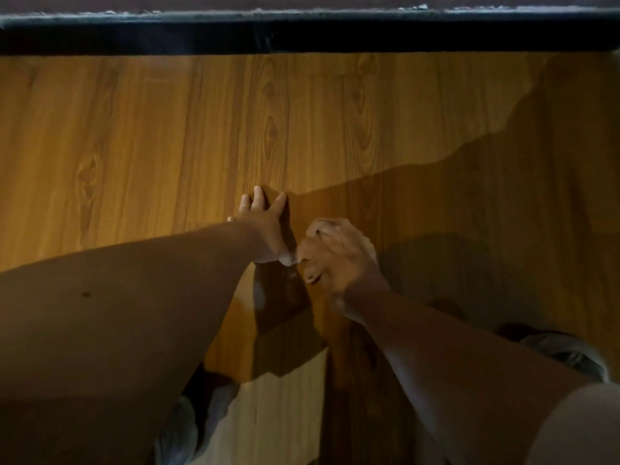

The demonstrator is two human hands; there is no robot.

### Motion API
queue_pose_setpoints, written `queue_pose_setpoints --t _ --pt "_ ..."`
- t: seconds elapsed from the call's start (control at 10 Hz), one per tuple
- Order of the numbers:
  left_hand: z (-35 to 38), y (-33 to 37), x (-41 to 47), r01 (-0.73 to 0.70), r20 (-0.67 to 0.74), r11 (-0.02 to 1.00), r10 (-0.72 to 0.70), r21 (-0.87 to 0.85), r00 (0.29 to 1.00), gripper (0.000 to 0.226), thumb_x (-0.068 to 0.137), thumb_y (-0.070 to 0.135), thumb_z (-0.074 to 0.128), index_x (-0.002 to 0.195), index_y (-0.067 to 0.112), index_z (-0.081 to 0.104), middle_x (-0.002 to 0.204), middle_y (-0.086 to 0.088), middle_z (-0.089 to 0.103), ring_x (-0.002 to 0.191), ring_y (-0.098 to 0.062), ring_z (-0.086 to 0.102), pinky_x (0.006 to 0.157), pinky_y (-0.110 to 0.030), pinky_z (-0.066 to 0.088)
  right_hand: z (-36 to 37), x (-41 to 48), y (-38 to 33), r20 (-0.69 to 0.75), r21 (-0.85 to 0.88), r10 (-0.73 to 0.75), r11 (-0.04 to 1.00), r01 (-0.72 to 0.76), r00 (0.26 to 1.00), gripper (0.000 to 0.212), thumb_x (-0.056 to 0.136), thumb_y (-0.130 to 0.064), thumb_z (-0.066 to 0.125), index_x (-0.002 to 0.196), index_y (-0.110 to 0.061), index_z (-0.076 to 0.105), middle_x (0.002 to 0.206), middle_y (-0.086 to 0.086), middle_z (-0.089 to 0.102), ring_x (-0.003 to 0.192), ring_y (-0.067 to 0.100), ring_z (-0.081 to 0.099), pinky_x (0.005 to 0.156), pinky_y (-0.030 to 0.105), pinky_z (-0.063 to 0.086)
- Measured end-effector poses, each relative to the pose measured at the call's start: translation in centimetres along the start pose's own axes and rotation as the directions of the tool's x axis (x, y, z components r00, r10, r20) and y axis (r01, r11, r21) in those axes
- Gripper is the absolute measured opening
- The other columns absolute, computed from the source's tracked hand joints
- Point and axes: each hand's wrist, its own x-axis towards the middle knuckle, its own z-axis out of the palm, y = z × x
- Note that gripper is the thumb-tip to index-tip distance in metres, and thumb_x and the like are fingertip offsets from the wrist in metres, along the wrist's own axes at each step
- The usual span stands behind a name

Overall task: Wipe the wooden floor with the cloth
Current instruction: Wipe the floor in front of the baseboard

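1. Nearest the camera, two bare forearms reach in from the bottom edge. Crumpled grey fabric [567, 354] lies on the boards just past the right forearm, and more grey folds [177, 427] sit under the left one. I cannot tell whether either is the cloth or only clothing, and no cloth shows plainly anywhere else.
2. The right hand [335, 256] sits knuckles-up with its fingers curled into a loose fist, low over the wooden floor [134, 146]. Nothing shows in its grip, though something small balled inside it would be hidden.
3. Just beyond it, and almost touching it at the thumb, the left hand [261, 226] lies flat on the boards. Its fingers are straight and spread, and it holds nothing. It looks like a bracing hand.
4. Farther out, the planks are brightly lit on the left, while a broad shadow [503, 196] covers them on the right.
5. At the far end, a dark ledge [302, 35] with a pale dusty upper edge closes off the floor.
6. As a judgement, wiping is at best between strokes, with the body propped and no cloth spread on the wood. The next move calls for the cloth flat under the right palm. It should then be pushed with steady pressure along the grain towards the ledge, with the left hand kept clear of the path.
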Motion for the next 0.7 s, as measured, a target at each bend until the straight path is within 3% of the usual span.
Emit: queue_pose_setpoints --t 0.1,0.2,0.3,0.4,0.5,0.6,0.7 --pt "-0.9 0.5 1.1 0.001 -0.037 1.000 -0.002 -0.022 0.999 0.133 0.063 0.050 0.083 0.150 0.034 -0.016 0.158 -0.008 -0.023 0.145 -0.035 -0.015 0.114 -0.056 0.014 1.7 -2.9 7.2 -0.073 0.078 0.275 0.960 -0.270 0.959 0.048 0.096 -0.022 0.048 0.144 -0.021 0.045 0.152 0.007 0.036 0.142 0.023 0.027 0.118 0.035 0.016" --pt "-1.1 2.3 2.0 -0.004 -0.027 0.998 0.002 -0.056 1.000 0.132 0.062 0.053 0.083 0.150 0.036 -0.015 0.158 -0.007 -0.023 0.145 -0.035 -0.015 0.114 -0.054 0.019 -1.3 -6.5 15.6 -0.093 0.122 0.728 0.685 -0.718 0.679 0.056 0.092 -0.017 0.048 0.148 -0.021 0.038 0.156 0.012 0.027 0.144 0.031 0.020 0.120 0.045 0.010" --pt "-0.5 3.6 1.6 -0.051 -0.004 0.997 0.051 -0.055 0.999 0.132 0.063 0.051 0.083 0.150 0.037 -0.015 0.157 -0.005 -0.026 0.145 -0.034 -0.017 0.114 -0.054 0.016 -2.6 -6.3 16.3 -0.156 0.219 0.698 0.715 -0.664 0.699 0.061 0.081 -0.021 0.038 0.138 -0.004 0.046 0.141 0.034 0.039 0.120 0.064 0.033 0.118 0.022 -0.008" --pt "1.1 4.4 0.5 -0.049 -0.004 0.999 0.049 -0.013 0.999 0.130 0.065 0.049 0.082 0.150 0.034 -0.015 0.156 -0.007 -0.028 0.144 -0.036 -0.018 0.115 -0.056 0.015 -1.4 -6.0 8.2 -0.026 0.023 0.415 0.910 -0.414 0.910 0.074 0.078 -0.041 0.023 0.139 -0.006 0.048 0.149 0.024 0.036 0.138 0.046 0.025 0.114 0.020 -0.002" --pt "2.7 4.9 -0.1 -0.085 -0.077 0.996 0.083 -0.026 0.994 0.129 0.064 0.051 0.082 0.151 0.034 -0.013 0.156 -0.008 -0.028 0.145 -0.033 -0.019 0.114 -0.057 0.010 0.2 -4.6 5.6 -0.050 0.110 0.322 0.943 -0.315 0.945 0.051 0.093 -0.030 0.048 0.143 -0.022 0.045 0.152 0.010 0.034 0.143 0.026 0.024 0.115 0.033 0.014" --pt "3.3 5.1 -0.3 -0.145 -0.113 0.989 0.148 0.033 0.982 0.129 0.062 0.056 0.080 0.151 0.035 -0.012 0.156 -0.005 -0.028 0.145 -0.030 -0.019 0.115 -0.055 0.007 1.0 -3.9 4.7 0.039 0.106 0.005 0.994 -0.009 0.999 0.058 0.095 -0.036 0.040 0.151 -0.025 0.030 0.159 0.003 0.022 0.148 0.020 0.009 0.118 0.033 0.000" --pt "2.8 4.7 0.2 -0.131 -0.136 0.991 0.133 0.019 0.982 0.128 0.063 0.056 0.080 0.151 0.036 -0.010 0.157 -0.005 -0.026 0.145 -0.030 -0.018 0.114 -0.056 0.006 0.1 -5.6 8.8 -0.087 0.089 0.115 0.990 -0.107 0.990 0.056 0.098 -0.030 0.043 0.152 -0.024 0.029 0.161 0.001 0.019 0.149 0.015 0.006 0.119 0.030 -0.004"
